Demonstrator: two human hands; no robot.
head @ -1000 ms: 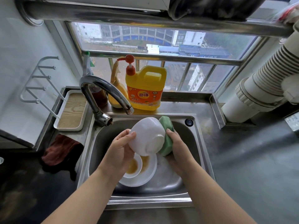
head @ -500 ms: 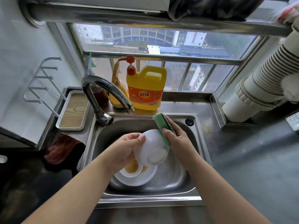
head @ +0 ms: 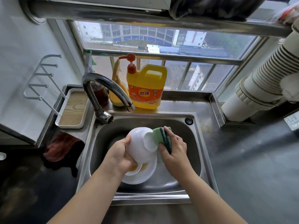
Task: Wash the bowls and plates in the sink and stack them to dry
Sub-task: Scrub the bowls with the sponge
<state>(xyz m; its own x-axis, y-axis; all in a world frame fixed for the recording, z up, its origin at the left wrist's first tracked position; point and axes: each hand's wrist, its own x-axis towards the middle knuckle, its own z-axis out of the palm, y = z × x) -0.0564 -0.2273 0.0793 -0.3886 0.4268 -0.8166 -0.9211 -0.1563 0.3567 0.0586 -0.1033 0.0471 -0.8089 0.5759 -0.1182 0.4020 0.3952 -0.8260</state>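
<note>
Over the steel sink (head: 196,143) my left hand (head: 120,155) grips a white bowl (head: 140,145) by its rim, its base turned toward the right. My right hand (head: 174,148) holds a green sponge (head: 161,138) and presses it against the bowl's base. Below, on the sink floor, lies a white plate (head: 144,177) with a small white dish (head: 134,170) on it; both carry orange-brown sauce. My left hand hides part of the small dish.
The curved tap (head: 105,88) reaches over the sink's back left. A yellow detergent jug (head: 146,88) with a pump and a brown bottle (head: 100,94) stand on the ledge behind. A wooden-bottomed tray (head: 72,109) and a red cloth (head: 59,146) lie to the left. A white duct (head: 258,81) rises at right.
The bowl has turned so its base faces right. The sponge has slid from the bowl's upper edge down onto the base, and my right hand followed it.
</note>
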